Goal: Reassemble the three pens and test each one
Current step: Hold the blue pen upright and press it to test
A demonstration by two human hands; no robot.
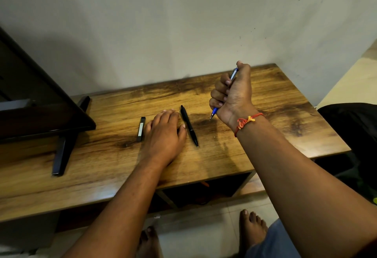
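My right hand point(232, 92) grips a blue pen point(214, 112) in a fist above the wooden table point(265, 102). Its tip points down, just over the tabletop, and my thumb sits on its top end. A black pen point(189, 125) lies on the table, between my two hands, tip toward me. My left hand point(165, 133) rests palm down on the table, fingers relaxed, just left of the black pen. A short black pen-like piece point(141, 129) with a white label lies left of that hand. Whatever is under my left palm is hidden.
A dark monitor point(36, 102) on a black stand foot point(63, 155) fills the left of the table. A wall runs behind the table. A black bag point(350, 127) sits at the right. My bare feet point(252, 231) are on the tiled floor below.
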